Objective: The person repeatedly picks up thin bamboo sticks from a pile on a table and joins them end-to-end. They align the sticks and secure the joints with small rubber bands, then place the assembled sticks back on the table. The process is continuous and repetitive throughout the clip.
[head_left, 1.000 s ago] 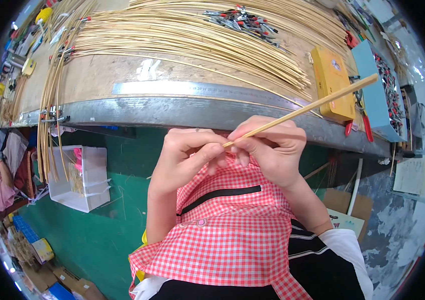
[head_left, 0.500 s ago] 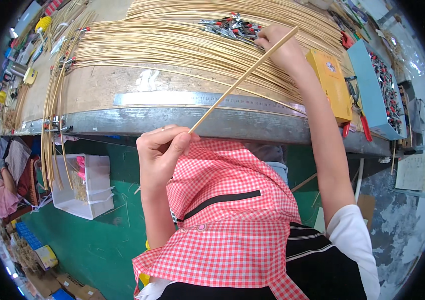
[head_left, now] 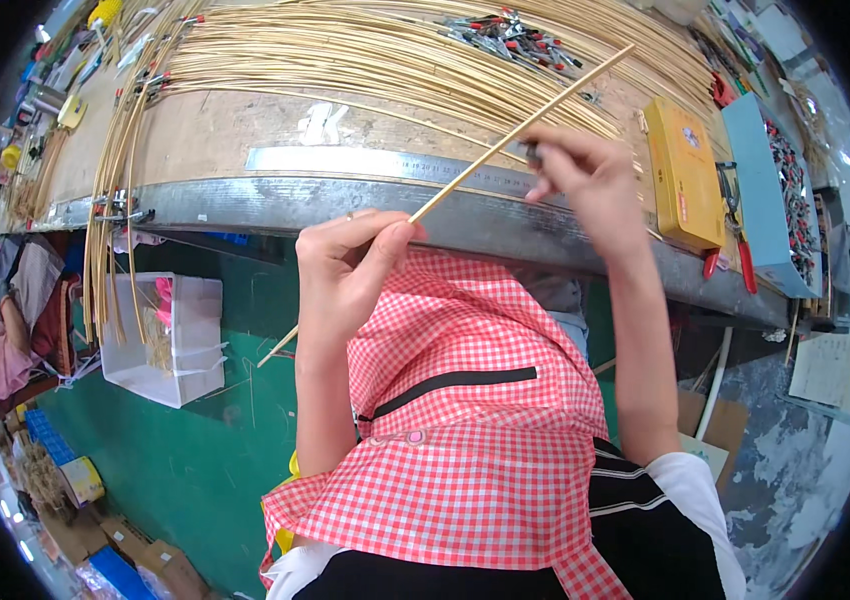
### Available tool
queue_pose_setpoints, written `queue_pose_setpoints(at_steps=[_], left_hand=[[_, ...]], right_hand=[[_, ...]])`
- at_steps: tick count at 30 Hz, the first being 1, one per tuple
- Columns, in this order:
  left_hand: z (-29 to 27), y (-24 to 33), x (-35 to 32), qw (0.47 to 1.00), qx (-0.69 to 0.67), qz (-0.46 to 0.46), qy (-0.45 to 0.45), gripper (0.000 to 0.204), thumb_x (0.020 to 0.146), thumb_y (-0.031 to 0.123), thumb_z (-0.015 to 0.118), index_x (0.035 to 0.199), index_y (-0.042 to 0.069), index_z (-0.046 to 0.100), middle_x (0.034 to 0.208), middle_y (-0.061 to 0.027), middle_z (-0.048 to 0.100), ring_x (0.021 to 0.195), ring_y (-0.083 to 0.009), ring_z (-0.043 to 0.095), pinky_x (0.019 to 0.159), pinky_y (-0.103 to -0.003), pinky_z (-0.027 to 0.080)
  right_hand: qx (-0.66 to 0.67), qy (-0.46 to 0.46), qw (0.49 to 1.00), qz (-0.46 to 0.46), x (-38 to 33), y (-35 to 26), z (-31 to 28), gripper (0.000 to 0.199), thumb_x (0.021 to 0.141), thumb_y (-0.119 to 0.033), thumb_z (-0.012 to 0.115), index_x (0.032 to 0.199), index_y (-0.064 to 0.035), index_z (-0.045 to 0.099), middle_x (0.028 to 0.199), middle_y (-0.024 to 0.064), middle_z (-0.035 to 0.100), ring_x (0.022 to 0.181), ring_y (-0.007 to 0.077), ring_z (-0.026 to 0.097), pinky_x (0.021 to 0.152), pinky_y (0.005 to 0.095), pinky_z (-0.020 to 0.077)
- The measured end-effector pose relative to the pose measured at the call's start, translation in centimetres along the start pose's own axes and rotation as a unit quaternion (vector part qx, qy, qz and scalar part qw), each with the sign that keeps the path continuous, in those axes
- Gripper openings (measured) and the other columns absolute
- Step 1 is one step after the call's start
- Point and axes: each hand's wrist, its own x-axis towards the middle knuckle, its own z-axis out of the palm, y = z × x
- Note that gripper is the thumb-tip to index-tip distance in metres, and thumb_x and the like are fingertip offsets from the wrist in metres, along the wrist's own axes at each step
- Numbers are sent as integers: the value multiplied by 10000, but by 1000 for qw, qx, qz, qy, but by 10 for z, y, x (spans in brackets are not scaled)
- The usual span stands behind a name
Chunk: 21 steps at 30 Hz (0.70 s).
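Observation:
My left hand [head_left: 350, 275] pinches a long thin bamboo strip [head_left: 505, 140]. The strip slants up to the right over the workbench, and its lower end pokes out below my left wrist. My right hand [head_left: 590, 180], a little blurred, is closed around a small dark metal clip [head_left: 531, 151], just beside the strip's middle; most of the clip is hidden by the fingers. Beyond that hand, a heap of small metal clips with red and black tips [head_left: 515, 40] lies on many pale bamboo strips [head_left: 345, 65]. A steel ruler [head_left: 345, 162] lies along the bench's near edge.
To the right stand a yellow box [head_left: 683, 175], red-handled pliers [head_left: 735, 225] and a blue box [head_left: 755, 190] holding many clips. At the left, several strips [head_left: 110, 230] hang over the metal edge [head_left: 275, 200], clipped there. A white plastic bin [head_left: 195, 335] sits below.
My right hand has come away from the clip heap, toward me, to the strip, with a small clip in its fingers. My left hand still pinches the strip; the view has shifted slightly.

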Motion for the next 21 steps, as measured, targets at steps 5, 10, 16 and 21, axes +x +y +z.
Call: queue_pose_setpoints(at_steps=[5,10,16,21], left_hand=[[2,0,2,999,41,6,9,97,841,50,643,827,-31,697,591,-40,577,524,-66,484,458,-218,336],[9,3,0,997,70,32,24,80,829,41,649,834,-23,697,595,-54,591,516,-86,502,460,-229,349],[13,1,0,995,73,48,44,78,831,32,643,846,-24,696,591,-56,592,517,-89,521,465,-232,363],[13,-1,0,995,69,45,48,87,843,27,630,846,-37,690,612,-46,589,529,-77,510,467,-219,353]], right_hand=[[202,-69,975,57,-37,3,29,266,851,50,559,1111,92,592,951,134,629,851,145,626,714,295,576],[268,-19,962,38,-54,4,54,236,830,56,623,1060,106,604,869,111,620,695,128,614,653,276,586],[342,14,939,43,-59,11,68,198,861,39,592,1046,103,612,786,122,637,611,121,602,614,282,581],[353,27,934,42,-61,12,71,187,868,43,578,1040,108,612,791,140,637,592,123,594,593,283,578]])
